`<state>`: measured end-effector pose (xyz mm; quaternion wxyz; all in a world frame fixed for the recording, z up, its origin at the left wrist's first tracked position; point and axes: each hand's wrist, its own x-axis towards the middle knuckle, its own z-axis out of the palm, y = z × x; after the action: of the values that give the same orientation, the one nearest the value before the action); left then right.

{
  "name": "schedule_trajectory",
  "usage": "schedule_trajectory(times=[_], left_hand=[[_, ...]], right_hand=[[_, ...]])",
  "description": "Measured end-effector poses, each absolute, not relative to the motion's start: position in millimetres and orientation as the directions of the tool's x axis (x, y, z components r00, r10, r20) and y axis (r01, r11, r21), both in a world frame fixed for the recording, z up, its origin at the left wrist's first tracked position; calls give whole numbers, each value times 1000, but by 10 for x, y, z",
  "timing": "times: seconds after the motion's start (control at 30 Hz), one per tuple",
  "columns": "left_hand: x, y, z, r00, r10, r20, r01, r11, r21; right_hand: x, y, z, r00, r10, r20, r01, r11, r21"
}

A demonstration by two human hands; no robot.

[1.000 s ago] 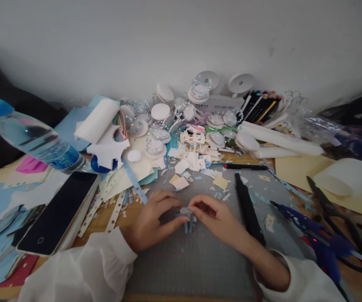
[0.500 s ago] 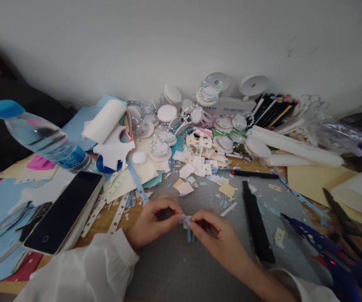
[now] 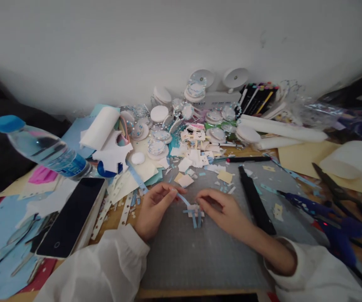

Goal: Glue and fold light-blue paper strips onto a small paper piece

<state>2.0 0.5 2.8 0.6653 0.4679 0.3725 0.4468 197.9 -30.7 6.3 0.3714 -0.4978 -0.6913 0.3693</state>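
My left hand (image 3: 157,207) is closed, thumb against fingers, on one end of a narrow blue paper strip (image 3: 183,199). The strip slants down to a small pale paper figure (image 3: 194,208) with thin blue strips sticking out sideways and downward like limbs. Close against the figure's right edge, my right hand (image 3: 223,212) pinches it with thumb and fingers; the exact contact is hard to see. Beneath both hands lies a grey cutting mat (image 3: 184,260).
Behind the mat are paper scraps (image 3: 185,180) and round white pieces with beads (image 3: 157,147). A phone (image 3: 72,216) and water bottle (image 3: 49,149) stand left. To the right are a black pen-like tool (image 3: 256,201), a blue glue gun (image 3: 313,216) and scissors (image 3: 334,184).
My hands have moved apart, the left one drawing back with the strip's end. The paper figure now shows between them. The camera view has shifted slightly.
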Motion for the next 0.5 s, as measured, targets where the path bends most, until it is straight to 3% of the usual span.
schedule_trajectory(times=[0.23,0.5], left_hand=[[53,41,13,304,949,-90,-249,170,953],[44,55,-47,324,944,-61,-188,128,974]], right_hand=[[2027,-301,63,-185,956,229,499,292,-816],[2099,-271,21,-264,894,362,689,438,-578]])
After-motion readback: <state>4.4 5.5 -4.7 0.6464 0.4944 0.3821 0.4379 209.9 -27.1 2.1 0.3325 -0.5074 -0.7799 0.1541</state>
